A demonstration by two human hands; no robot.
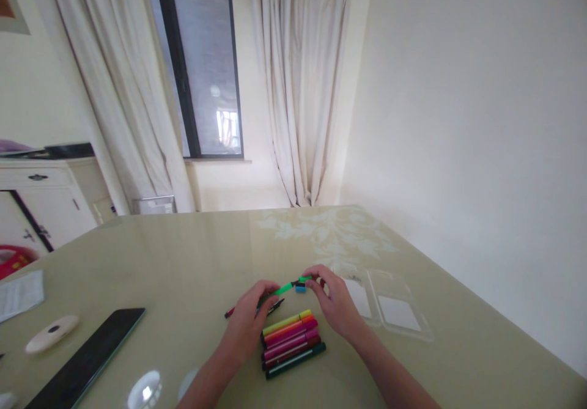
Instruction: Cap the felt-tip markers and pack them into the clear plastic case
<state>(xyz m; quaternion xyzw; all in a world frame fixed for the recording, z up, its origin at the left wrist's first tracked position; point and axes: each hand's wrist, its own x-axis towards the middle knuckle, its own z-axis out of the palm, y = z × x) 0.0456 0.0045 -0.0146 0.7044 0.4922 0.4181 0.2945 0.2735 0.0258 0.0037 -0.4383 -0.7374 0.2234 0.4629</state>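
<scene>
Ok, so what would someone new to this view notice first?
Probably the row of bright markers, yellow through pink to dark green, lying on the table at lower centre. Just beyond it, the left hand and right hand hold a bright green marker. The long black slab at lower left would likely catch the eye too.

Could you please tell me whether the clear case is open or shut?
Open: the clear case lies with its two halves spread side by side.
</scene>
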